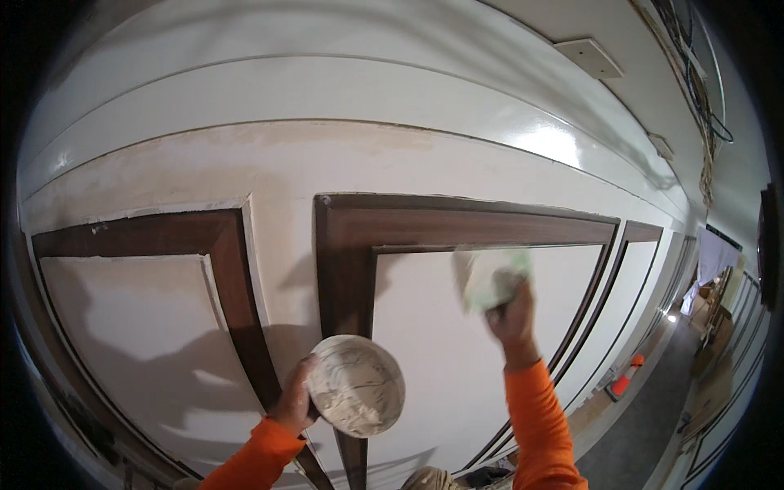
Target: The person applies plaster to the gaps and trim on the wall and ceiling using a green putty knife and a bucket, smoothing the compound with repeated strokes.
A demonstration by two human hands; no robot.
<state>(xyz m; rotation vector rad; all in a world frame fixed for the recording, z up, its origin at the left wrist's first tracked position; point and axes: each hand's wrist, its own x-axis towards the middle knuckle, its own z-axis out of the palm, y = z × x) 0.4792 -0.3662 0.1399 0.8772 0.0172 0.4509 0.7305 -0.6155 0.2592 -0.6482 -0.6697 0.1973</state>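
My left hand (295,398) grips the side of a round, pale bowl (353,353), tilted so that its inside shows. Whitish putty (359,412) lies in the bowl's lower part and is smeared over its inner wall. Farther right, my right hand (514,320) is closed around a flat, translucent greenish-white putty spreader (480,282), blurred by motion. The spreader overlaps the upper edge of a white wall panel (441,343); whether it touches the surface I cannot tell. Dark brown wooden moulding (346,245) frames this panel.
A second brown-framed panel (143,327) is on the left, with beige patches on the wall (269,155) above. Loose cables (694,82) hang at the upper right. Farther along the grey corridor floor (633,433) stand an orange-and-white object (626,377) and a pale curtain (715,257).
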